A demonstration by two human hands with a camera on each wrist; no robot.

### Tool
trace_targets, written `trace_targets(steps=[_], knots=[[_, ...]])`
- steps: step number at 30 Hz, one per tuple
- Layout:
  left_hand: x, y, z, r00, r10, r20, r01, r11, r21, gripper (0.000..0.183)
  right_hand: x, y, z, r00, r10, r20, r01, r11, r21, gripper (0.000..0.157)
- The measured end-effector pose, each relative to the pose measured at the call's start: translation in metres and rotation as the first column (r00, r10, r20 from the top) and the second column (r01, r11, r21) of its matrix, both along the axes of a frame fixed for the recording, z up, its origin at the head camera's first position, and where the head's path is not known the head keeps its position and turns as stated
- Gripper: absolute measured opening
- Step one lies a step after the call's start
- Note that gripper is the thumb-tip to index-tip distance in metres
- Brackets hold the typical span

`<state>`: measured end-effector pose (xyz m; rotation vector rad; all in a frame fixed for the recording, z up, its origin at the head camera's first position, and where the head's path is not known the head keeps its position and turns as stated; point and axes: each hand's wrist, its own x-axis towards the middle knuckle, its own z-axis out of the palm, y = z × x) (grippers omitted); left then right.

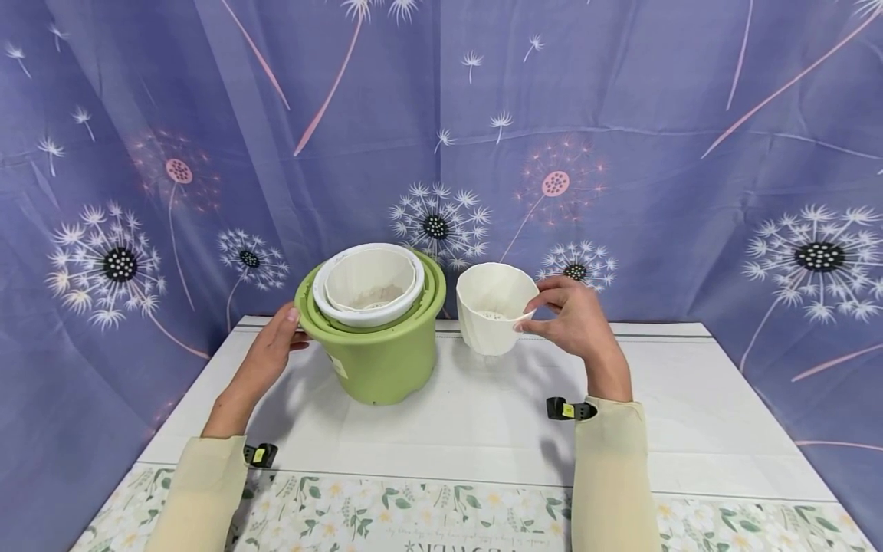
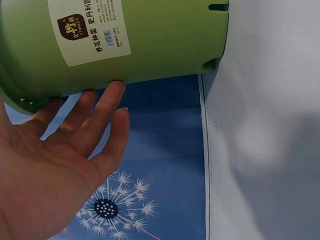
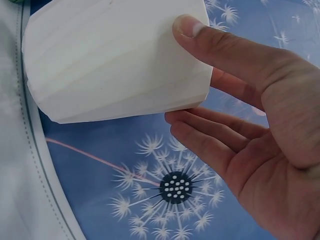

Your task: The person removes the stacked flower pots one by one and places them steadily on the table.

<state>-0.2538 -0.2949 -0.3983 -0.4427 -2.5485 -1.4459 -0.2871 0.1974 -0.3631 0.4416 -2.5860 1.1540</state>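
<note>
The spread left hand (image 1: 267,346) is touching a green pot (image 1: 393,364) beside it, while the right hand (image 1: 576,319) is pinching a white pot (image 1: 483,331) that could slip if its rim-hold loosens.

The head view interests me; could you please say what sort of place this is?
Probably an indoor workspace, though the room itself stays hidden: a dandelion-print cloth hangs behind, and a floral-bordered white cover lies in front, with a green pot on it.

A green pot (image 1: 396,368) stands on the white, flower-bordered tabletop (image 1: 476,437).
</note>
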Motion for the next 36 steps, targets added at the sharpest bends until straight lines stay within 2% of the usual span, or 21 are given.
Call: trace_targets(steps=[11, 36], knots=[[0.0, 0.0, 0.0, 1.0, 0.0, -0.003, 0.0, 1.0, -0.005, 0.057, -0.007, 0.002, -0.011, 1.0, 0.002, -0.007, -0.002, 0.998, 0.064, 0.018], [0.002, -0.001, 0.001, 1.0, -0.005, 0.004, 0.005, 1.0, -0.003, 0.056, -0.015, 0.001, -0.024, 0.997, 0.01, 0.073, -0.013, 0.999, 0.048, 0.019]])
